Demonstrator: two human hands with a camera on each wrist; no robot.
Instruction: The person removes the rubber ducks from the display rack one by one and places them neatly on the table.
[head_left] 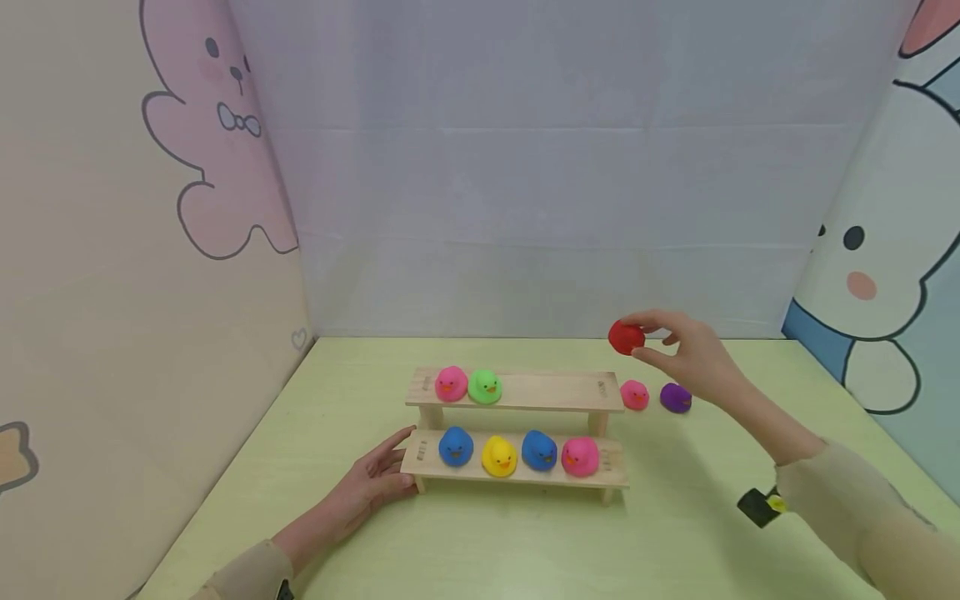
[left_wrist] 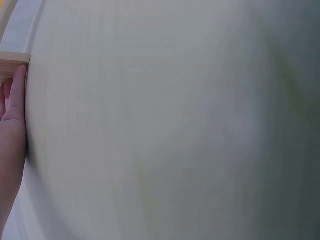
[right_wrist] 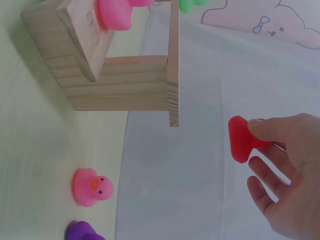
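My right hand [head_left: 693,354] pinches a red rubber duck [head_left: 626,337] between thumb and fingers, raised off the table beyond the right end of a two-step wooden stand [head_left: 551,385]. In the right wrist view, the red duck [right_wrist: 241,140] shows its flat base, turned away from the palm. My left hand [head_left: 371,479] grips the left end of the stand's lower step, thumb at the front and fingers towards the back. On the upper step sit a pink duck [head_left: 451,383] and a green duck [head_left: 485,387]. The lower step carries two blue ducks, a yellow duck [head_left: 499,456] and a pink duck [head_left: 581,457].
Right of the stand, a small pink duck [head_left: 634,395] and a purple duck [head_left: 676,398] sit on the pale table [head_left: 480,542]. A light curtain [head_left: 525,167] hangs behind the table, and walls with cartoon animals flank it.
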